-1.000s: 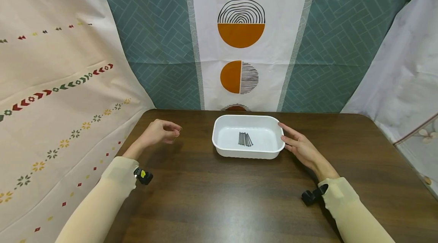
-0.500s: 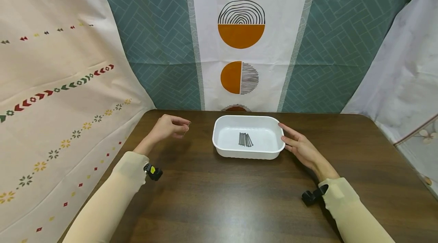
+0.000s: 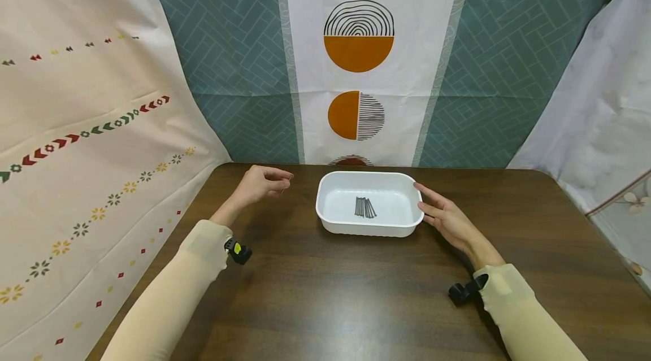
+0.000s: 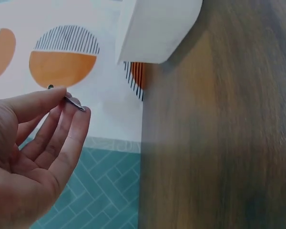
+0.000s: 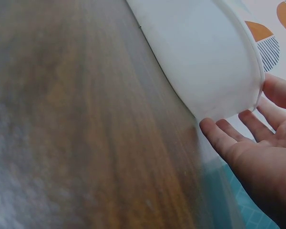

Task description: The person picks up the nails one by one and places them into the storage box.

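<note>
**Nail pinched beside a white tray on a dark table**

While the left hand (image 3: 261, 183) hovers over the back left part of the table (image 3: 325, 304), its thumb and fingertips (image 4: 78, 117) pinch a thin grey metal nail (image 4: 74, 102), the other fingers loosely curled beneath. That hand sits just left of the tray (image 3: 369, 229), apart from its rim. The tray is a smooth, matte white plastic dish, rectangular with rounded corners and a shallow rolled lip. On its floor lies a small bundle of nails (image 3: 364, 207), slim dark steel pins laid nearly parallel, slightly right of centre.

The right hand (image 3: 450, 220) lies with fingers straight and relaxed, holding nothing; its fingertips (image 5: 214, 136) rest against the tray's right wall, palm turned toward it. Both forearms wear pale, close-fitting sleeves (image 3: 529, 321) with a small black device at each wrist.

The table is dark brown wood grain with a faint sheen and rounded far corners. Its back edge meets hanging printed cloth (image 3: 358, 56): teal herringbone, a white strip with orange half-circles, and cream fabric with small coloured motifs at the left. Broad bare wood lies in front of the tray and to its right, and a narrower band behind it.
</note>
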The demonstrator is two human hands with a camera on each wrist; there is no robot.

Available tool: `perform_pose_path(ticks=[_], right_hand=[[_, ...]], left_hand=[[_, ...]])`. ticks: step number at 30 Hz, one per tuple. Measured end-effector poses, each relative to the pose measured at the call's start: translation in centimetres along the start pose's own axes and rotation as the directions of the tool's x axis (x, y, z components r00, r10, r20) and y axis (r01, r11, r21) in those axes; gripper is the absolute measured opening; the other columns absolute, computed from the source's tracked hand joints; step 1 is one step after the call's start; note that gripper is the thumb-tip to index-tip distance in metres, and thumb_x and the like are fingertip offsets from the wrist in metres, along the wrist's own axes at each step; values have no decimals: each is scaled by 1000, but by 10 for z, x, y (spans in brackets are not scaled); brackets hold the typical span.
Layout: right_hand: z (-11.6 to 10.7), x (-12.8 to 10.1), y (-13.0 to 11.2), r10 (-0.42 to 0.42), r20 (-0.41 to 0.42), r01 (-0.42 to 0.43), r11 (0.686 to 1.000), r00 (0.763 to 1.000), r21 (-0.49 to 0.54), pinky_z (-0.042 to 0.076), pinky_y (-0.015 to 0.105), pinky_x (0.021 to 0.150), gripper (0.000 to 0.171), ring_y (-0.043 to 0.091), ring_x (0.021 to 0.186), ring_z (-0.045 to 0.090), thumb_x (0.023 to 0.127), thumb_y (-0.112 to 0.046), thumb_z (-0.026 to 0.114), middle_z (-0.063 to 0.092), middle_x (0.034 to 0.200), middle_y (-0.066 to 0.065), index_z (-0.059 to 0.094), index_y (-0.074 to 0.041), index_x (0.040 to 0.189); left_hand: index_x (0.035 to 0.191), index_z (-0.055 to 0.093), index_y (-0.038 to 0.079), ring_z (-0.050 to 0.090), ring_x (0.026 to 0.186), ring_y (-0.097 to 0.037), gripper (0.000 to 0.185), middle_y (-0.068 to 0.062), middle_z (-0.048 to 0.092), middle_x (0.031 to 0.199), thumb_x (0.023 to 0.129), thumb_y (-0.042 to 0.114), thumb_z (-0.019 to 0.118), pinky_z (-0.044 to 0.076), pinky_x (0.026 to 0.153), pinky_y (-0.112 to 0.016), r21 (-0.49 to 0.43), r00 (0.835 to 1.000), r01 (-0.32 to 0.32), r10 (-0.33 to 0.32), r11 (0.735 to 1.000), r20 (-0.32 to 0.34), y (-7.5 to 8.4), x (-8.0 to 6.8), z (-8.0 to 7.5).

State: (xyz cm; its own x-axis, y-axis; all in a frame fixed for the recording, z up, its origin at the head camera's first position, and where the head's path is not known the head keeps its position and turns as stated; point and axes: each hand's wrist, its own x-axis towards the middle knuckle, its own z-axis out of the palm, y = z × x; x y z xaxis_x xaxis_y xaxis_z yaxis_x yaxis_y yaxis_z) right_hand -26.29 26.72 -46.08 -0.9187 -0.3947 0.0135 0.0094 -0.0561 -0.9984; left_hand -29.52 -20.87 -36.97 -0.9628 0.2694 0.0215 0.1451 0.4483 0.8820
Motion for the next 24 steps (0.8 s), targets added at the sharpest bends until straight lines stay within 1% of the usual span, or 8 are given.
perform_pose_path(ticks=[2, 5, 9, 11, 17, 20, 24], right_hand=[[0, 0, 0, 0, -1, 0, 1000, 1000, 1, 47, 23, 105, 65, 25, 146, 37, 111, -16, 51, 6, 173, 17, 19, -8, 167], [0, 0, 0, 0, -4, 0, 1000, 1000, 2, 47, 23, 105, 65, 25, 145, 37, 111, -16, 52, 6, 173, 17, 19, -7, 167], [0, 0, 0, 2, -4, -2, 1000, 1000, 1, 47, 22, 104, 65, 26, 146, 35, 111, -16, 52, 5, 173, 17, 19, -8, 167], [0, 0, 0, 2, -2, -2, 1000, 1000, 0, 47, 22, 105, 66, 26, 147, 34, 111, -17, 52, 5, 173, 17, 19, -8, 167], [0, 1, 0, 1, -4, -1, 1000, 1000, -7, 47, 21, 104, 66, 26, 146, 35, 111, -17, 52, 5, 173, 17, 19, -7, 167], [0, 1, 0, 2, -5, -2, 1000, 1000, -9, 47, 21, 103, 66, 25, 145, 36, 111, -17, 52, 5, 173, 16, 19, -8, 167], [0, 1, 0, -1, -6, 1, 1000, 1000, -7, 47, 20, 103, 66, 25, 146, 36, 111, -17, 53, 5, 173, 17, 19, -8, 167]], left_hand=[[128, 70, -7, 73, 100, -27, 33, -25, 70, 126, 98, 7, 72, 60, 88, -43, 12, 1000, 0, 0, 1000, -5, 3, 2, 3], [127, 71, -6, 74, 97, -26, 32, -23, 72, 122, 97, 6, 73, 59, 89, -45, 21, 1000, 22, -21, 1000, -15, 6, 4, 7], [127, 72, -5, 74, 100, -33, 32, -21, 74, 116, 97, 6, 74, 58, 90, -49, 37, 998, 52, -51, 998, -26, 10, 7, 12], [127, 72, -5, 73, 102, -35, 32, -21, 74, 116, 97, 6, 74, 59, 89, -48, 32, 998, 61, -61, 998, -27, 12, 9, 15], [130, 70, -3, 73, 99, -30, 35, -19, 74, 113, 96, 7, 75, 61, 84, -40, 31, 998, 51, -50, 998, -25, 18, 14, 24], [131, 70, -3, 74, 97, -32, 36, -19, 75, 110, 96, 4, 74, 61, 84, -43, 13, 999, 40, -40, 999, -23, 19, 18, 29], [129, 70, -2, 73, 98, -38, 34, -20, 74, 110, 96, 2, 74, 61, 83, -45, -41, 999, 38, -38, 998, -18, 20, 22, 36]])
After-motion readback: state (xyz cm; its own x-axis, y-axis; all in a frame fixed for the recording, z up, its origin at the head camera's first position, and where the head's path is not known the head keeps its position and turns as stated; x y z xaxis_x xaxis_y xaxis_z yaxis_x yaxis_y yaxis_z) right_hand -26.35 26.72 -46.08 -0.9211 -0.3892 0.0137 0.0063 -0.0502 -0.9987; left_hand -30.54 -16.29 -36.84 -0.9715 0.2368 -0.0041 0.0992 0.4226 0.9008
